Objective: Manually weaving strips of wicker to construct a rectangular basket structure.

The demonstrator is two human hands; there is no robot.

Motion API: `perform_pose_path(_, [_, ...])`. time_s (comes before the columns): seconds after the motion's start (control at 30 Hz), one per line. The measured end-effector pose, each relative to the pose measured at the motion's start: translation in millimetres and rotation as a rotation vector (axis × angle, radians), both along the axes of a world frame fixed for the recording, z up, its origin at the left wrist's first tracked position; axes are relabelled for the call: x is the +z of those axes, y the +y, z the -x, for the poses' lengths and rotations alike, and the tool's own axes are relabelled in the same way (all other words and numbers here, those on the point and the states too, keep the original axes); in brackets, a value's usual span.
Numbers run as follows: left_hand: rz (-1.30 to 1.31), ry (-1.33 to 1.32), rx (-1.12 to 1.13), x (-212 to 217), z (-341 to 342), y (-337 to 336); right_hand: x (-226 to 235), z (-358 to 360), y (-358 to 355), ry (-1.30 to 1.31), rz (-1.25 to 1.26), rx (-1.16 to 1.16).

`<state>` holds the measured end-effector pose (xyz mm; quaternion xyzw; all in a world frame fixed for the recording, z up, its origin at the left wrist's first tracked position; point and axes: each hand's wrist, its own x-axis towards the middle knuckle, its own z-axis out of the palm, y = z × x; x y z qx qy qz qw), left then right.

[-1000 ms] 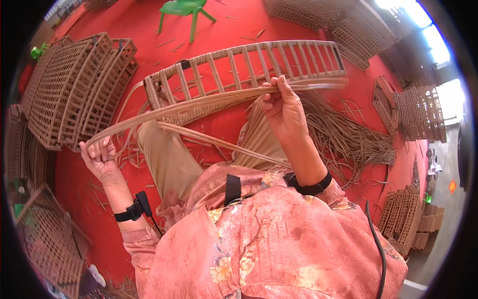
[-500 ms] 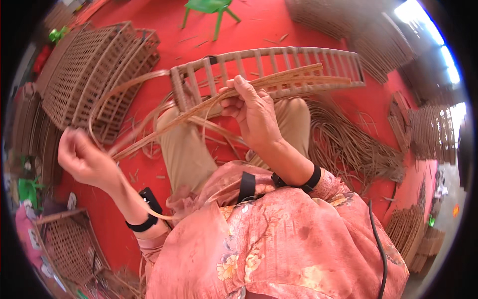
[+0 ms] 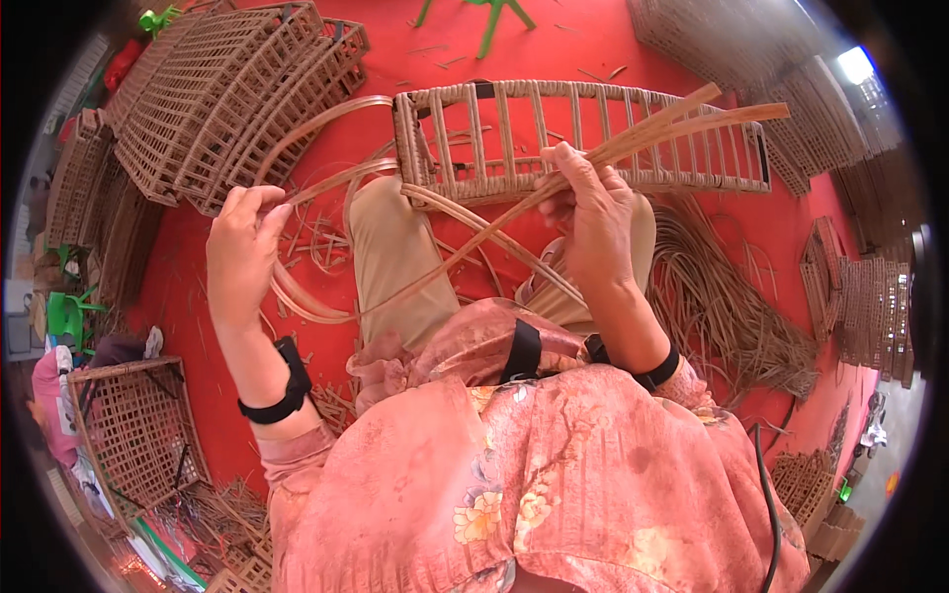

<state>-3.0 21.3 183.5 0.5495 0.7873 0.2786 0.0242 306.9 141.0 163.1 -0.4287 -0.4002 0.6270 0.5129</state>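
A ladder-like wicker panel (image 3: 502, 148), its rails and bars wrapped in brown cane, lies across the front of my knees. My right hand (image 3: 591, 212) is closed around a bundle of flat cane strips (image 3: 672, 124) in front of the panel. These fan out to the upper right, and a thin tail crosses down-left over my lap. Left of the panel, my left hand (image 3: 244, 247) has thumb and fingers pinched on a cane strip (image 3: 336, 181) that runs to the panel's left end. Other strips loop from that end and over my lap.
Stacked wicker panels (image 3: 237, 94) stand at the far left, with more stacks (image 3: 875, 306) along the right. A heap of loose cane (image 3: 732, 306) lies right of my knee. A green stool (image 3: 489, 25) stands at the back. Scraps litter the red floor (image 3: 188, 287).
My left hand has come from farther out on the left toward the panel and now pinches a strip. The right hand keeps its bundle. The whole view has shifted somewhat.
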Motion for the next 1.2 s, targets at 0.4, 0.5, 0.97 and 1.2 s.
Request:
perform_pose_path(0.4, [-0.183, -0.401, -0.335, -2.1, -166.9, 19.1, 15.1, 15.9, -31.0, 0.099, 0.122, 0.167])
perform_pose_path(0.5, [-0.141, -0.581, -0.362, -10.1, -161.5, 18.4, 9.3, 1.3, -19.3, 0.124, 0.068, 0.115])
perform_pose_path(0.97, [0.232, -0.871, -0.482, -13.9, -83.2, 3.3, 11.2, -38.2, 12.7, 0.241, -0.052, -0.064])
perform_pose_path(1.2, [0.142, -0.906, -0.495, -10.7, -104.2, 5.3, -0.1, -31.8, 7.2, 0.098, -0.164, 0.054])
